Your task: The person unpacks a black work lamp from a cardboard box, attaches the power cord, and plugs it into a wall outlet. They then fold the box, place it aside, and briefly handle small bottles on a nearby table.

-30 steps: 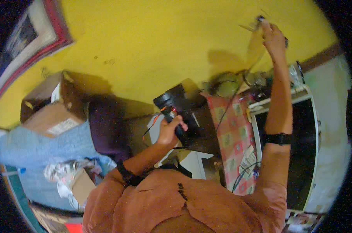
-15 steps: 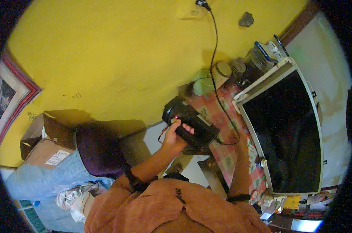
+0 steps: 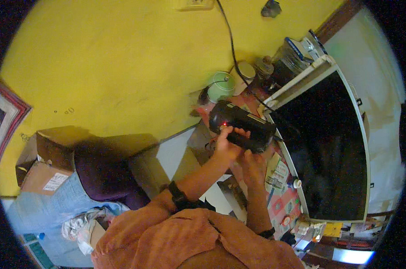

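A black cylindrical device (image 3: 241,120) with a small glowing red light is held up over the table's left edge. My left hand (image 3: 229,145) is closed around its handle, thumb close to the light. Under the device, my right hand (image 3: 254,167) has its fingers drawn together against the lower side; its fingertips are partly hidden. A black cord (image 3: 232,42) hangs down the wall and passes in front of the screen's corner. Where it meets the device's right end is hard to make out against the dark screen.
A large flat screen (image 3: 326,148) stands on the patterned table cover (image 3: 277,208) at right. Behind the device are a pale green round container (image 3: 221,87) and a cream-lidded jar (image 3: 244,74). At left, a cardboard box (image 3: 46,177) sits beside a dark purple chair back (image 3: 106,179).
My left hand has carried the device rightward, towards the screen. My right hand has come up from the table to the device's underside. The view has shifted slightly.
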The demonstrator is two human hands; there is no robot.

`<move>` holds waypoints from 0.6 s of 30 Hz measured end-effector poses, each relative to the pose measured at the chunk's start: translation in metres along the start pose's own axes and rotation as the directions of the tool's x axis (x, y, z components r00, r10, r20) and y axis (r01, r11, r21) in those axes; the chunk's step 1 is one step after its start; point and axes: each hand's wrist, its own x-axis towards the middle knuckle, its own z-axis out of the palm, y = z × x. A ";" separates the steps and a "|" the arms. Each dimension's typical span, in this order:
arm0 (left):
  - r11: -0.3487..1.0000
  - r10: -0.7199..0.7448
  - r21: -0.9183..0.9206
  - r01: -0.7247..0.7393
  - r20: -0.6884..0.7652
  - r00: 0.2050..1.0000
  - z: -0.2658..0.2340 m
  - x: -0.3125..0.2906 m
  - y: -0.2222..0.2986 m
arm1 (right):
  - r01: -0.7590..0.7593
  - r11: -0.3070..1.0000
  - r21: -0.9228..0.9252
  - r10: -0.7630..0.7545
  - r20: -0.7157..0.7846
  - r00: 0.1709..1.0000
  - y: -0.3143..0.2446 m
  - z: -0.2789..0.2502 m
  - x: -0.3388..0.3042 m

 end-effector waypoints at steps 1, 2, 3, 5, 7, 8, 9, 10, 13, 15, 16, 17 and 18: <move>1.000 0.014 0.006 -0.014 -0.021 1.000 0.001 -0.001 -0.004 | 0.018 0.998 -0.054 -0.021 -0.066 0.998 -0.002 0.003 0.004; 0.999 0.026 0.026 -0.028 0.064 0.998 -0.001 -0.006 -0.011 | 0.084 0.993 -0.084 -0.090 -0.063 0.994 -0.002 0.003 0.008; 0.973 0.095 0.198 -0.117 0.114 0.989 -0.002 -0.010 -0.015 | 0.066 0.997 -0.050 -0.074 -0.173 0.982 -0.003 0.001 0.015; 0.913 0.025 0.398 -0.085 0.153 0.988 -0.001 -0.012 -0.017 | 0.139 0.988 0.061 -0.118 -0.267 0.956 -0.006 -0.006 0.034; 0.937 -0.205 0.314 0.150 0.152 0.967 0.002 -0.007 -0.014 | 0.140 0.989 -0.047 -0.148 -0.234 0.961 -0.015 -0.016 0.044; 0.922 -0.236 0.350 0.165 0.169 0.957 0.002 -0.004 -0.015 | 0.139 0.985 -0.105 -0.160 -0.225 0.961 -0.021 -0.020 0.047; 0.912 -0.258 0.375 0.169 0.202 0.945 0.003 0.001 -0.014 | 0.117 0.978 -0.173 -0.160 -0.258 0.953 -0.029 -0.021 0.050; 0.901 -0.273 0.409 0.146 0.272 0.923 0.003 0.007 -0.017 | 0.101 0.958 -0.269 -0.179 -0.284 0.942 -0.038 -0.020 0.053; 0.781 -0.513 0.470 0.410 0.109 0.852 0.006 0.022 -0.018 | 0.307 0.891 -0.333 -0.327 -0.006 0.945 -0.073 -0.003 0.065; 0.629 -0.675 0.636 0.446 0.162 0.720 0.011 0.033 -0.019 | 0.306 0.900 -0.309 -0.319 0.009 0.948 -0.095 0.014 0.081; 0.525 -0.719 0.727 0.443 0.101 0.688 0.012 0.037 -0.019 | 0.350 0.907 -0.236 -0.344 0.067 0.937 -0.105 0.021 0.090; 0.533 -0.728 0.738 0.414 0.151 0.668 0.013 0.039 -0.017 | 0.398 0.905 -0.150 -0.377 0.150 0.914 -0.113 0.026 0.100; 0.521 -0.707 0.764 0.380 0.137 0.694 0.013 0.039 -0.013 | 0.361 0.926 -0.110 -0.347 0.130 0.929 -0.121 0.029 0.111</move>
